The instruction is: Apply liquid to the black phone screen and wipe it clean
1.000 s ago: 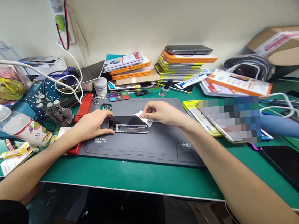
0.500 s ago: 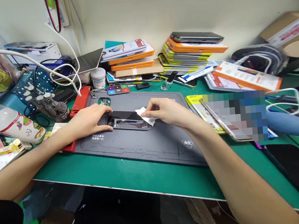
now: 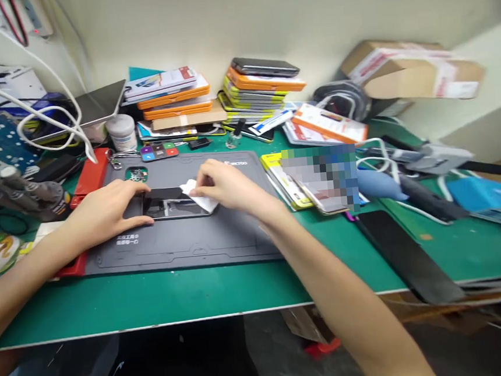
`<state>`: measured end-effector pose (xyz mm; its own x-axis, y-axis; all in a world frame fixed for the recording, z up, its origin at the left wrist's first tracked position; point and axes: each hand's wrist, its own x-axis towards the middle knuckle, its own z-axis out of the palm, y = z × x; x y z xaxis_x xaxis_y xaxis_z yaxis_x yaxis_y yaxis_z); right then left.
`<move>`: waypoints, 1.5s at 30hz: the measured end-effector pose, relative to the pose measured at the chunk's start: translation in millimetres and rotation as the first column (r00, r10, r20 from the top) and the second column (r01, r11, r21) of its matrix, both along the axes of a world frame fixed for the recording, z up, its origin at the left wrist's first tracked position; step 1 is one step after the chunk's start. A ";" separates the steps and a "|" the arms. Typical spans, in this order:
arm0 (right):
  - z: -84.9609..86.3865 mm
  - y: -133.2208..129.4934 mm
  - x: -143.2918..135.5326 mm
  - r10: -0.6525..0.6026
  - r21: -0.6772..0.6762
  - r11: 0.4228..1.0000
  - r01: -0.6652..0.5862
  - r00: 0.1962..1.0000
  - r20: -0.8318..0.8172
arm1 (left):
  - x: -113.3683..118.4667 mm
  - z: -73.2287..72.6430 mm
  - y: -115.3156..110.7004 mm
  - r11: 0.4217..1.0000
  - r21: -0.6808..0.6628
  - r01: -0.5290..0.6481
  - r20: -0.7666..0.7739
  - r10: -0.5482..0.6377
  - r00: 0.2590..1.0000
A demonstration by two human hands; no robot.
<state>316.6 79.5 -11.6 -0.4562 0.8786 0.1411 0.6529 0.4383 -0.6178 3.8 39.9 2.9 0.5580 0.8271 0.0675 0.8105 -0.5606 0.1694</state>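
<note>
A smartphone (image 3: pixel 168 208) lies flat, dark glass up, on the grey work mat (image 3: pixel 198 248). My left hand (image 3: pixel 107 211) clasps its left end, thumb on the near edge and fingers on the far edge. Between the thumb and fingers of my right hand (image 3: pixel 230 184) is a crumpled white wipe (image 3: pixel 205 202), pressed against the phone's right end. That hand and the wipe partly hide the right end of the glass. Just beyond my left fingers, small metal parts sit in a recess (image 3: pixel 136 174) of the mat.
Stacked phone-part boxes (image 3: pixel 174 95) and yellow-edged packs (image 3: pixel 255 100) stand along the wall. A small glass bottle (image 3: pixel 233 135) is behind the mat. Left are a red bar (image 3: pixel 89 177) and screwdrivers (image 3: pixel 16 188); right, a black phone-shaped slab (image 3: pixel 408 256) overhangs the table edge.
My view has swung to the right, so the bench appears further left. Both hands keep their holds, and the wipe remains at the phone's right end, looking more spread out.
</note>
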 end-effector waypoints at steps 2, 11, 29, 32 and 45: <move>-2.0 0.7 -5.3 0.058 0.062 0.997 -0.056 0.998 -0.027 | -1.6 -1.4 3.4 1.000 0.004 -0.005 0.029 0.005 1.000; -1.3 4.5 14.2 0.021 0.007 1.000 -0.021 0.999 -0.041 | -1.7 -0.9 7.2 0.999 -0.005 -0.050 0.046 0.050 0.998; -16.1 -2.5 -10.3 0.048 0.071 0.997 -0.037 0.986 -0.160 | 4.9 4.9 -5.5 1.000 -0.009 -0.005 -0.046 0.005 0.999; -20.2 1.7 -7.0 -0.010 0.037 0.999 0.016 0.986 -0.167 | 4.6 3.9 -6.1 1.000 0.001 0.003 -0.041 -0.003 0.999; -21.2 -14.0 -40.4 0.001 0.216 0.976 0.007 0.999 -0.039 | 6.2 2.7 -9.0 1.000 0.018 0.024 -0.005 -0.024 1.000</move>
